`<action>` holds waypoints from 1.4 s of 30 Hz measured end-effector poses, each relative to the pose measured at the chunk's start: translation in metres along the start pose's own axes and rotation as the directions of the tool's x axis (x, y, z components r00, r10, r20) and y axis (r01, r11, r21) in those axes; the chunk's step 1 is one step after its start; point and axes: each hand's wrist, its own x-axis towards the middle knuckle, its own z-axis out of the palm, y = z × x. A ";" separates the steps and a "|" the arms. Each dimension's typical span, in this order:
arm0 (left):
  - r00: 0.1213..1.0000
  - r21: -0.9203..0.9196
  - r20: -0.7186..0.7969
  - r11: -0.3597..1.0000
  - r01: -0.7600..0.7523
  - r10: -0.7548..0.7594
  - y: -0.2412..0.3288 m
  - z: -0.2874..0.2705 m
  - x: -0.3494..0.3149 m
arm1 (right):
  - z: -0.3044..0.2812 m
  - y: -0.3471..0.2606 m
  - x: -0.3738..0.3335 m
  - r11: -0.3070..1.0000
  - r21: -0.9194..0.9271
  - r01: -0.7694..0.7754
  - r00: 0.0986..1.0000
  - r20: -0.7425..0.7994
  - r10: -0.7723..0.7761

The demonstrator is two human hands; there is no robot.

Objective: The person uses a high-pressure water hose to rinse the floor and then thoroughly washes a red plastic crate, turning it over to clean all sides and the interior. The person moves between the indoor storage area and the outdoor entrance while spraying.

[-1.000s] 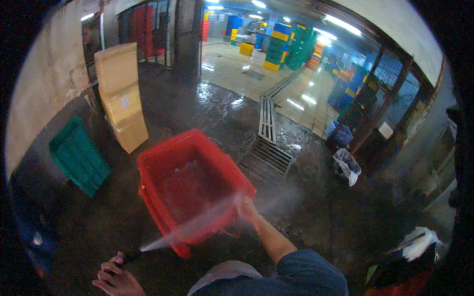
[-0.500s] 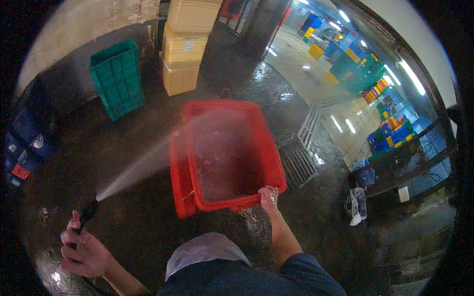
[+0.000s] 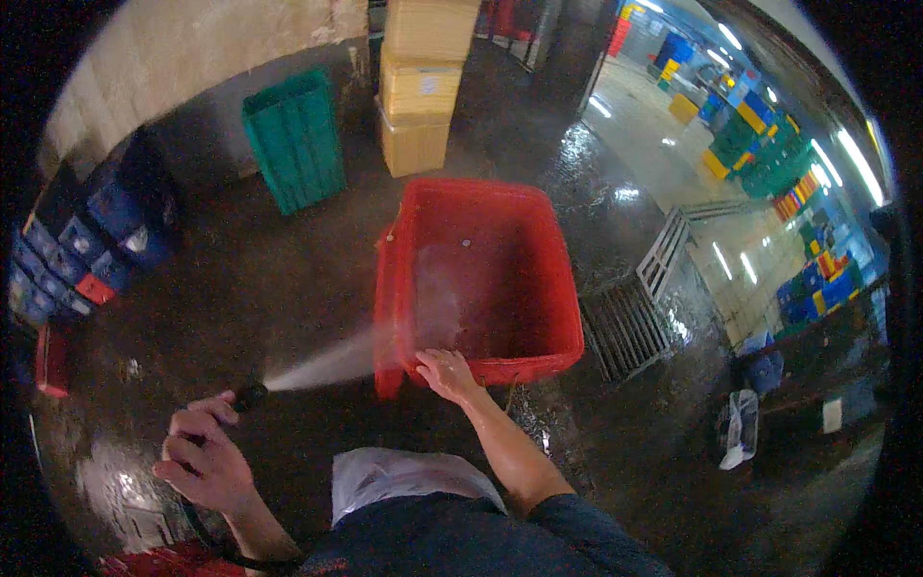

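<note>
At the lower left, my left hand (image 3: 210, 454) is closed around a black spray nozzle (image 3: 252, 395), with a dark hose (image 3: 196, 524) running down from it. A white fan of water (image 3: 322, 362) shoots rightward against the left side of a deep red plastic tub (image 3: 567, 332). My right hand (image 3: 448, 375) grips the tub's near rim close to its left corner, fingers over the edge. The tub tilts with its mouth facing me; wet, misty walls and a small pale spot show inside. Another red tub (image 3: 386, 370) shows along its left side, mostly hidden.
A tall green crate (image 3: 296, 144) and stacked tan boxes (image 3: 415, 139) stand by the far wall. Stacked blue crates (image 3: 91, 240) line the left. Right of the tub, a metal grate (image 3: 625, 329) lies on the wet floor, near a bin with a clear bag (image 3: 738, 433).
My right hand has shifted from the tub's near right corner to its near left. The nozzle has come closer, its spray now striking the tub's left side. The whole view has turned left.
</note>
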 end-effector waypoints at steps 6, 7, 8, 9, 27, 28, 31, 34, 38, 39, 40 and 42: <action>0.954 -0.260 -0.201 0.951 0.169 -0.224 0.007 0.030 -0.032 | -0.058 0.051 -0.019 0.974 -0.023 -0.224 0.943 0.246 0.222; 0.929 -0.283 -0.254 0.939 0.194 -0.268 0.007 0.033 -0.037 | -0.074 0.068 -0.028 0.964 -0.095 -0.247 0.930 0.256 0.264; 0.899 -0.308 -0.307 0.926 0.217 -0.313 0.006 0.036 -0.040 | -0.092 0.087 -0.037 0.945 -0.169 -0.279 0.901 0.294 0.318; 0.928 -0.302 -0.234 0.929 0.214 -0.290 0.006 0.039 -0.044 | -0.106 0.106 -0.046 0.911 -0.330 -0.246 0.896 0.282 0.344; 0.982 -0.352 -0.111 0.918 -0.181 0.151 0.039 0.016 -0.041 | -0.110 0.134 -0.076 0.801 -0.363 -0.476 0.853 0.032 0.521; 0.977 -0.357 -0.037 0.910 -0.209 0.210 0.039 0.010 -0.040 | -0.107 0.126 -0.072 0.812 -0.343 -0.473 0.858 0.033 0.513; 0.974 -0.327 -0.155 0.921 -0.211 0.168 0.040 -0.006 -0.034 | -0.087 0.093 -0.056 0.925 -0.172 -0.339 0.911 0.186 0.368; 0.992 -0.409 -0.082 0.905 -0.117 0.091 0.034 -0.020 -0.024 | -0.060 0.049 -0.041 0.974 -0.127 -0.188 0.979 0.055 0.196; 0.999 -0.521 -0.023 0.853 0.017 -0.034 0.011 -0.021 -0.024 | -0.044 0.023 -0.033 0.964 -0.207 -0.169 0.973 0.122 0.197; 0.999 -0.453 0.016 0.890 0.050 -0.049 0.002 -0.018 -0.025 | -0.044 0.026 -0.033 0.969 -0.174 -0.174 0.971 0.131 0.198; 0.996 -0.381 0.055 0.921 0.085 -0.069 -0.006 -0.017 -0.025 | -0.046 0.030 -0.033 0.975 -0.131 -0.181 0.971 0.135 0.198; 0.983 -0.332 -0.009 0.928 0.170 -0.184 -0.024 -0.013 -0.025 | -0.053 0.046 -0.036 0.993 0.020 -0.116 0.992 0.054 0.115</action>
